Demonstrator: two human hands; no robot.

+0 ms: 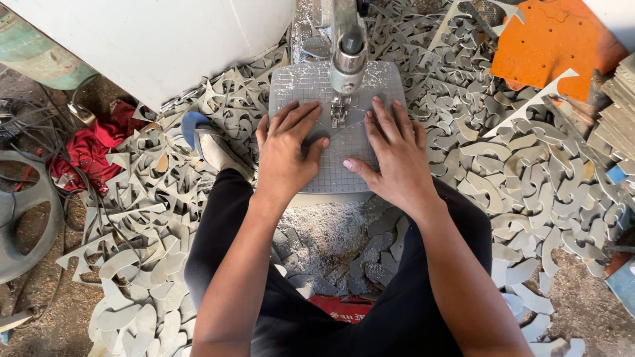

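Both the left hand [286,153] and right hand [395,153] lie spread flat, gripping nothing, pressing a thin grey gridded sheet [337,142] on the saw table beside the blade guide [339,112]; it looks light, stiff, best steadied near its edges.

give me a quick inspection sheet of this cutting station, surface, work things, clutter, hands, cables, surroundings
surface: small grey gridded saw table, dusted with white shavings.
job's things: flat grey sheet pressed on the table at the saw head.
clutter: curved grey offcuts heaped all round; sawdust below the table.
grip: left hand and right hand lie flat, fingers spread, either side of the blade guide; nothing clasped.
cables: dark cables tangled at far left.
surroundings: red cloth, orange perforated plate, stacked boards, white panel, dark wheel.
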